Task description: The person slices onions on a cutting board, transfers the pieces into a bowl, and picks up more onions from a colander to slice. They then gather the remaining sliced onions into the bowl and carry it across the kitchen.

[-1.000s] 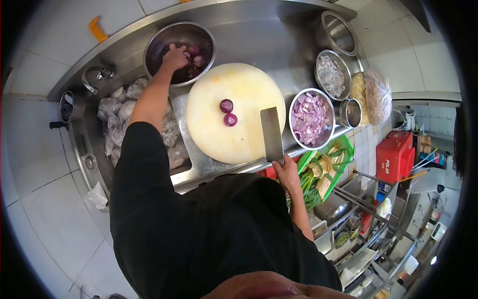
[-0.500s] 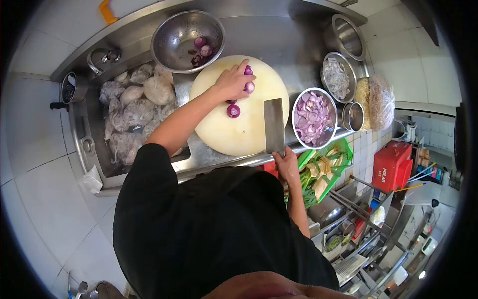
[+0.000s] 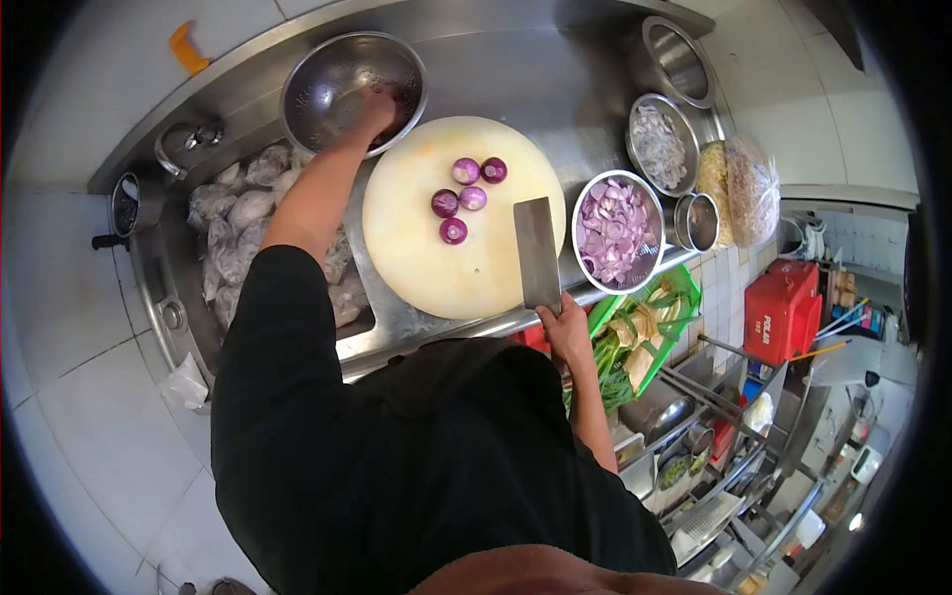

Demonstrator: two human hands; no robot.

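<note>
My left hand [image 3: 379, 107] reaches into a steel bowl [image 3: 302, 84] behind the board. Its fingers are blurred and partly hidden, and a bit of purple shows beside them. My right hand [image 3: 565, 327] is closed round the handle end of a cleaver [image 3: 537, 253], whose broad blade lies over the right part of the round white cutting board [image 3: 412, 268]. Several purple onions [image 3: 453, 231] sit in a loose cluster left of the blade. Just right of the board stands a white-rimmed colander [image 3: 620, 233] full of cut onion pieces.
Left is a sink [image 3: 352, 317] with bagged items [image 3: 253, 208] under a tap [image 3: 188, 134]. At right are a bowl of pale pieces [image 3: 656, 147], steel pots [image 3: 679, 59] and filled plastic bags [image 3: 751, 188]. A green crate [image 3: 650, 367] of vegetables stands below the counter edge.
My left hand has left the onions on the board and moved back and left into the steel bowl. The cleaver stays in my right hand, nearly still.
</note>
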